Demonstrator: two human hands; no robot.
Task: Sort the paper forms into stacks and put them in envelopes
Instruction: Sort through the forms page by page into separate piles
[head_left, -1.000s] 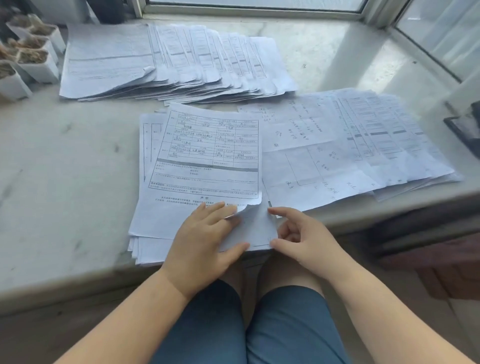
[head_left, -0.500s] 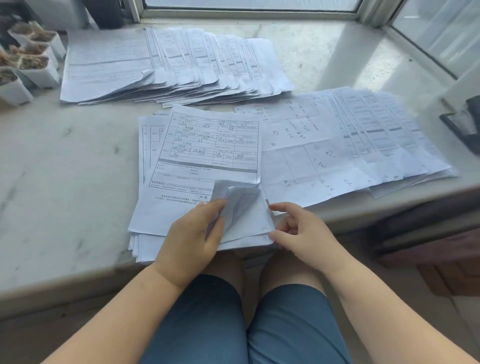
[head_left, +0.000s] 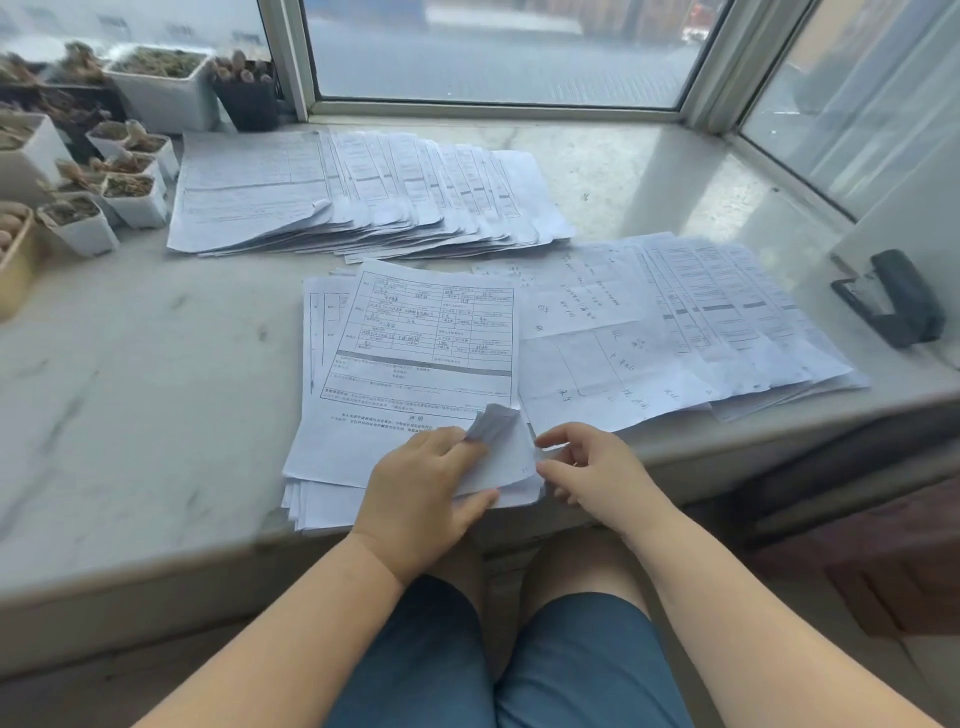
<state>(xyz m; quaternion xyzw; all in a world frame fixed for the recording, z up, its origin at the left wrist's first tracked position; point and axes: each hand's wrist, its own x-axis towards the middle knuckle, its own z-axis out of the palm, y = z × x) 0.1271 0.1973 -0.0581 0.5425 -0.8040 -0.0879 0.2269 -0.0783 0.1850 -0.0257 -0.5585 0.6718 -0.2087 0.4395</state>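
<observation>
Left hand (head_left: 423, 493) has now curled the near stack (head_left: 415, 364)'s corner up, pinching it; right hand (head_left: 587, 467) hovers loosely curled, empty, so sorting's barely started.

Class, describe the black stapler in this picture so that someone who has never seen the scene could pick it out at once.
Start at the pale marble window ledge and follow it to its far right end, beside the window frame. Past the fanned stack of forms there lies the stapler, alone on bare marble. It is the only dark, solid thing on that side; everything near it is white paper.
</observation>
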